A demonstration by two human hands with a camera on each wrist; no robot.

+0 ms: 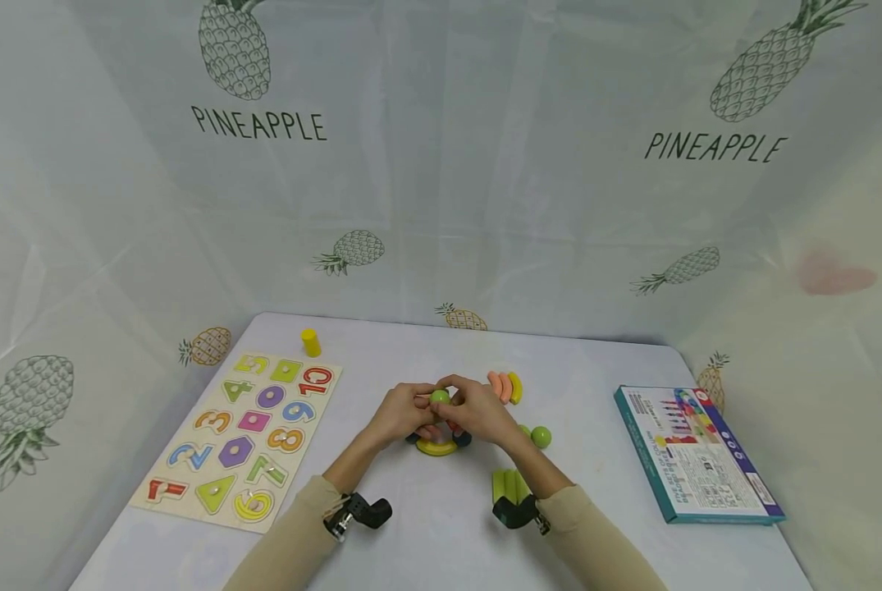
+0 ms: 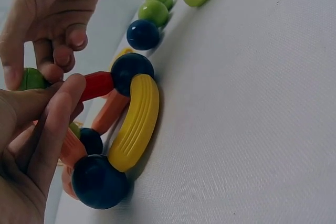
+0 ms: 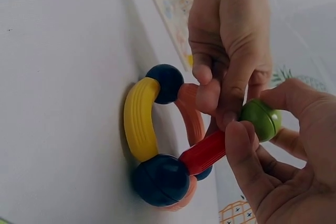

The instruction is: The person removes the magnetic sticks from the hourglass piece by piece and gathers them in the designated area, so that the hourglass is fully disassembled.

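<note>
Both hands meet above a small structure of toy balls and sticks on the table. My right hand (image 1: 482, 409) pinches a green ball (image 3: 261, 119) between thumb and finger at the top. Close against it, my left hand (image 1: 402, 410) has its fingertips on the upper end of a red stick (image 3: 205, 153). An orange stick (image 2: 72, 148) also rises toward the left fingers, which partly hide it. At the base, a curved yellow stick (image 2: 135, 124) joins two dark blue balls (image 2: 100, 182). More curved orange sticks (image 3: 190, 111) are behind.
To the right lie loose green balls (image 1: 541, 437) and light green sticks (image 1: 500, 486). Behind are curved orange and yellow pieces (image 1: 515, 387). A number puzzle board (image 1: 219, 447) lies left, with a yellow cylinder (image 1: 311, 342) beyond it. A flat box (image 1: 699, 460) lies at right.
</note>
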